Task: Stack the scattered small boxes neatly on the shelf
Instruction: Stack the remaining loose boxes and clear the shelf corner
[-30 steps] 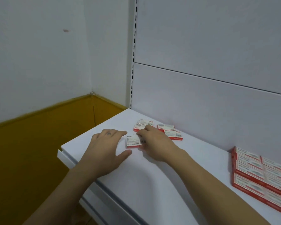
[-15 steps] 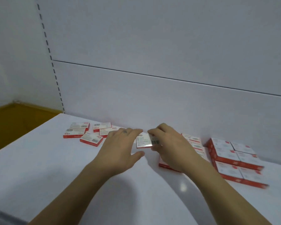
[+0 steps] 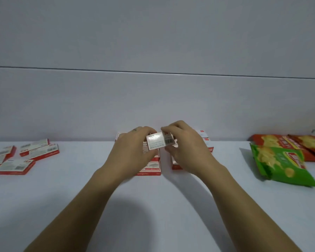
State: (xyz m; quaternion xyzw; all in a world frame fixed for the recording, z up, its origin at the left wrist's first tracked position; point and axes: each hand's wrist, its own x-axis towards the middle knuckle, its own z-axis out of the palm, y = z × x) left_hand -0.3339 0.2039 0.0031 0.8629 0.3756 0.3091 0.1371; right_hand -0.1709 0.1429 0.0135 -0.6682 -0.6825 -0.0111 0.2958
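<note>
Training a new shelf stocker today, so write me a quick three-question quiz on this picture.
1. True or false: both the left hand and the right hand hold the small box.
2. The loose boxes lie on which part of the shelf? A left, B right, C front edge.
3. Fill in: the nearest snack bag is coloured ____.
Key: 1 true; 2 A; 3 green.

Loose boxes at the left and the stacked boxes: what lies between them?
Nothing: the head view shows bare shelf between the loose boxes and the stacked boxes.
</note>
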